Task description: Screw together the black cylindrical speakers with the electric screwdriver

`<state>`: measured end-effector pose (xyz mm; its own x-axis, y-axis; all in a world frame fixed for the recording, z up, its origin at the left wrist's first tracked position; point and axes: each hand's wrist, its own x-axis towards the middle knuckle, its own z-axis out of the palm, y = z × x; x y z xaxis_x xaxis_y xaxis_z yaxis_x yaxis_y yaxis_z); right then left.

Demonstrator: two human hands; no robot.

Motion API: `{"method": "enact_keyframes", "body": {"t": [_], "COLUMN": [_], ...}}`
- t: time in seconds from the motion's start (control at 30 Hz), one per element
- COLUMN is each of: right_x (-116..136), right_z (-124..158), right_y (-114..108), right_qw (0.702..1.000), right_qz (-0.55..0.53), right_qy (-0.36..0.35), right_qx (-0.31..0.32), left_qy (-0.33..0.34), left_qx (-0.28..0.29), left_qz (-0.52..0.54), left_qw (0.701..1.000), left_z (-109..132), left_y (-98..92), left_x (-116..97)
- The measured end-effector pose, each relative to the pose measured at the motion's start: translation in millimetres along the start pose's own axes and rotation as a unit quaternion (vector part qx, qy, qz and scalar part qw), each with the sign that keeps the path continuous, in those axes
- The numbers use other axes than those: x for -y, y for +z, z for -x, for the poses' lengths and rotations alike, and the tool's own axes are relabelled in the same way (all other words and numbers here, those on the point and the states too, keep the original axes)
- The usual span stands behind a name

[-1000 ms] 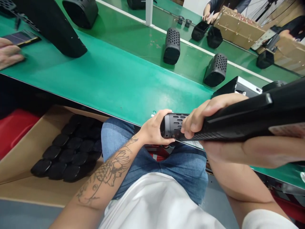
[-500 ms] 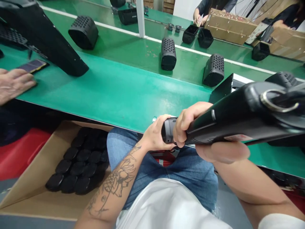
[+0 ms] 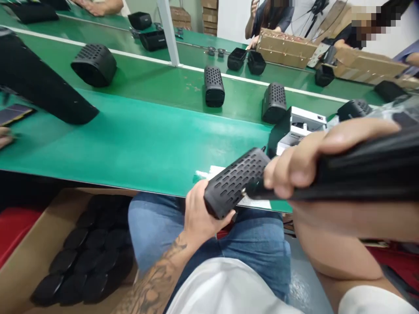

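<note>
My left hand (image 3: pixel 199 216) grips the near end of a black perforated speaker shell (image 3: pixel 235 183), held over my lap at the edge of the green bench (image 3: pixel 137 139). My right hand (image 3: pixel 314 161) is closed round a long black power screwdriver (image 3: pixel 369 170) whose tip meets the shell's right end. The shell lies tilted, its far end raised toward the bench. A white strip of paper (image 3: pixel 212 172) lies on the bench edge just behind the shell.
Several black shells stand on the green conveyor: (image 3: pixel 214 86), (image 3: pixel 274 102), (image 3: pixel 94 64). A black-and-white box (image 3: pixel 296 126) sits right of centre. A cardboard carton (image 3: pixel 19 261) by my left knee holds rows of black caps (image 3: pixel 88 257). Other people work at cardboard boxes (image 3: pixel 284 48) across the belt; another person's hand (image 3: pixel 5 137) rests at far left.
The shell has turned in my left hand, from lying level to slanting up with its slotted side in view. The screwdriver has dropped lower and nearer level. My view has lifted up the line.
</note>
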<state>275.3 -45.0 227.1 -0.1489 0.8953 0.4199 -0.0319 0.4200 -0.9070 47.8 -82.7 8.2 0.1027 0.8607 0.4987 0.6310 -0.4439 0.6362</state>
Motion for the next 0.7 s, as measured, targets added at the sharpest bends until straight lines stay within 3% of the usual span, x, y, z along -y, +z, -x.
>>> {"method": "enact_keyframes", "body": {"t": [0.07,0.17,0.23,0.3,0.37,0.5,0.6,0.7], "right_x": [-4.4,-31.5,-51.3,-66.6,-78.0,-93.7,-95.4,-83.8], "right_z": [-9.8,-24.9,-31.7,-34.9,-35.4,-35.8,-36.7,-30.1], "right_y": [-13.2,-38.0,-60.3,-83.7,-103.3,-121.2,-119.6,-117.3], "right_qw": [0.991,0.937,0.900,0.873,0.875,0.871,0.869,0.872], "right_qz": [-0.017,0.021,0.077,0.119,0.134,0.148,0.143,0.114], "right_qy": [-0.080,-0.153,-0.180,-0.202,-0.202,-0.218,-0.220,-0.182], "right_qx": [-0.109,-0.314,-0.389,-0.428,-0.420,-0.414,-0.420,-0.441], "left_qy": [0.000,0.052,0.126,0.222,0.312,0.436,0.393,0.307], "left_qx": [-0.046,-0.039,0.010,0.096,0.141,0.104,0.248,0.325], "left_qz": [-0.005,0.032,0.064,0.092,0.087,-0.004,-0.086,-0.135], "left_qw": [0.999,0.997,0.990,0.966,0.936,0.894,0.882,0.884], "left_z": [26.3,58.8,68.3,64.3,46.4,-26.1,-90.6,-127.2], "left_y": [6.2,13.5,17.9,22.2,24.5,16.5,5.6,5.4], "left_x": [-14.5,-29.8,-36.5,-43.5,-52.0,-67.4,-70.3,-72.1]}}
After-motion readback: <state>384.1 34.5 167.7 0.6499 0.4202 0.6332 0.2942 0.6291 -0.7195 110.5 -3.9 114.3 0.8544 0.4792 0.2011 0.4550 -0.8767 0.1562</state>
